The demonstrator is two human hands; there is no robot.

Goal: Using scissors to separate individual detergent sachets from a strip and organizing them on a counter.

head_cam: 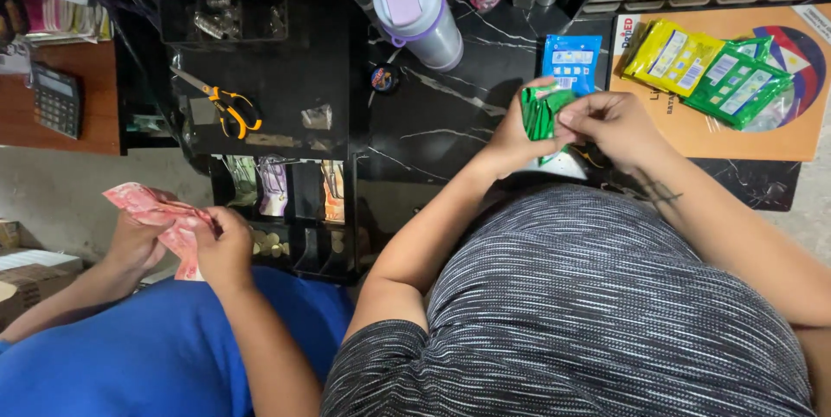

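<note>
Both my hands meet over a black marble counter (441,114). My left hand (512,142) and my right hand (611,123) together grip a small bunch of green sachets (542,111), held just above the counter. A blue sachet (571,62) lies flat right behind them. Something white shows under my hands; I cannot tell what it is.
A pile of yellow and green packets (705,71) rests on an orange board at the right. A lilac-lidded tumbler (417,7) stands behind, orange-handled scissors (227,108) on an open cash drawer (294,201). At left, another person in blue holds pink banknotes (164,220). A calculator (57,99) sits far left.
</note>
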